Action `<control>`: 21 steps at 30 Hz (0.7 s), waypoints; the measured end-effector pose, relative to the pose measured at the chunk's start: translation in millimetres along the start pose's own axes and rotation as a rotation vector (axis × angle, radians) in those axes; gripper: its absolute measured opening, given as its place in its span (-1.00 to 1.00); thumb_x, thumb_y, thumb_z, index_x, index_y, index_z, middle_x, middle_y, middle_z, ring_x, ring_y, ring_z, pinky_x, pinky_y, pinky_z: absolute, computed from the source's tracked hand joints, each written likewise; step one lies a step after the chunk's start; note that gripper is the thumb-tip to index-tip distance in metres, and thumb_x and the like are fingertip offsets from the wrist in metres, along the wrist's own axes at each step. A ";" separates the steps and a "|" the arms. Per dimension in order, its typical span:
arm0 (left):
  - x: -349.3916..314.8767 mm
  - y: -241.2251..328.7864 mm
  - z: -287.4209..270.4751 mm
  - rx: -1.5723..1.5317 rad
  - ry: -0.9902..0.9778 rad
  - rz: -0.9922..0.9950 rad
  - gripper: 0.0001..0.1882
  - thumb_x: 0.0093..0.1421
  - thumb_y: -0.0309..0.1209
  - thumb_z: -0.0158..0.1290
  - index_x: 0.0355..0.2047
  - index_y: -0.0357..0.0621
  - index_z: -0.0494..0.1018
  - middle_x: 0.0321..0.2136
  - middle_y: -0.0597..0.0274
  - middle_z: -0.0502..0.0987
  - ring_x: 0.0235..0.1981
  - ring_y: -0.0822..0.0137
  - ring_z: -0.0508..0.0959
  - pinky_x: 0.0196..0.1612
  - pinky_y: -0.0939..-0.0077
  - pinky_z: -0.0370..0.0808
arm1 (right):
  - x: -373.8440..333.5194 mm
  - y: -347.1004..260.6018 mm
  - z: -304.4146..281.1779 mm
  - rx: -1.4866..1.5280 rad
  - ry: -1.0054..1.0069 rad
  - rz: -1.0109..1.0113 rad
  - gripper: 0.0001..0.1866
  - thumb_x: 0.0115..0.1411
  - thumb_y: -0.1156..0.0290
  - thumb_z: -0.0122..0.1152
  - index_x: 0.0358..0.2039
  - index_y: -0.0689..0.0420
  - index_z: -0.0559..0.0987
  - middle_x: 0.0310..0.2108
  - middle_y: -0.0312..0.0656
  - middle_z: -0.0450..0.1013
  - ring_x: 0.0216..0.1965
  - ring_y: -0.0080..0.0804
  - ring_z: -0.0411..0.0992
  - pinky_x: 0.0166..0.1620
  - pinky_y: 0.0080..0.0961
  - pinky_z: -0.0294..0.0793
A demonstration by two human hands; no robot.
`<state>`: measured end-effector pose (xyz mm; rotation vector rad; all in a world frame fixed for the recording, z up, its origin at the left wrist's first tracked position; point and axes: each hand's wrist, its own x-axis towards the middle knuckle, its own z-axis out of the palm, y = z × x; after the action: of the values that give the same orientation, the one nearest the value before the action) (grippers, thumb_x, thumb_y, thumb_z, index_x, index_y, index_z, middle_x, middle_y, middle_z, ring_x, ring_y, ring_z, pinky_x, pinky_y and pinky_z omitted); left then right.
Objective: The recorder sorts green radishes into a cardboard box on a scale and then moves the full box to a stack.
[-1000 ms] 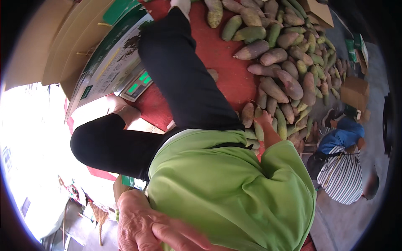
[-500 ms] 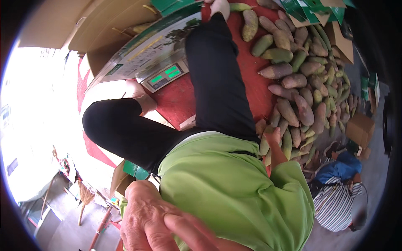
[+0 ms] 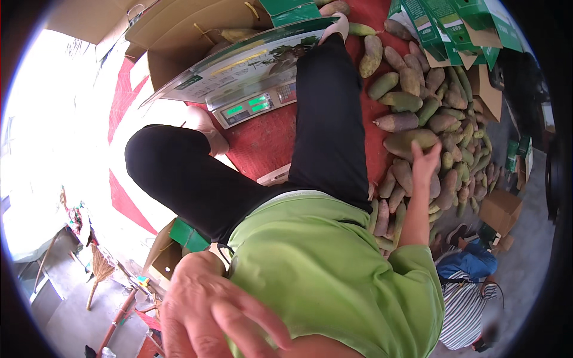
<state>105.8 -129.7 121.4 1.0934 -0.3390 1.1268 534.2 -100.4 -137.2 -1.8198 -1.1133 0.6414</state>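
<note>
My right hand (image 3: 426, 160) is at the near left part of a big heap of long radishes (image 3: 444, 123). Its thumb and fingers grip one end of a thick greenish-brown radish (image 3: 407, 143). That radish lies level over the red sheet's edge and the heap. My left hand (image 3: 212, 313) is close to the camera at the lower left. Its fingers are spread and nothing is in them. Between my feet, a digital scale (image 3: 253, 107) with green lit figures carries an open printed carton (image 3: 239, 65), with radishes partly visible inside.
Green cartons (image 3: 439, 30) stand beyond the heap at the far right. A person in a striped top (image 3: 465, 310) is at the lower right, near a brown box (image 3: 500, 210). A red sheet (image 3: 262, 140) covers the ground by my legs. A broom (image 3: 100, 265) is at the lower left.
My right hand has moved forward and rightward from the heap's near edge, and now a greenish-brown radish shows in its grip. My left hand stays low, its fingers spreading a little. The view has shifted slightly.
</note>
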 end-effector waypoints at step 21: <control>-84.6 35.9 -178.5 2.326 0.601 -0.627 -0.48 0.10 -0.32 0.16 0.11 0.05 0.38 0.14 0.18 0.35 0.25 -0.03 0.19 0.23 0.08 0.18 | 50.2 -319.7 253.5 0.315 -0.554 -0.576 -0.52 -0.02 0.40 0.38 -0.10 0.22 0.41 -0.25 -0.14 0.46 -0.19 -0.37 0.43 -0.07 -0.42 0.41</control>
<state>-12.9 -27.2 -4.0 2.2607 2.1952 0.7945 223.7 115.9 23.6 -0.9933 -1.6987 0.9261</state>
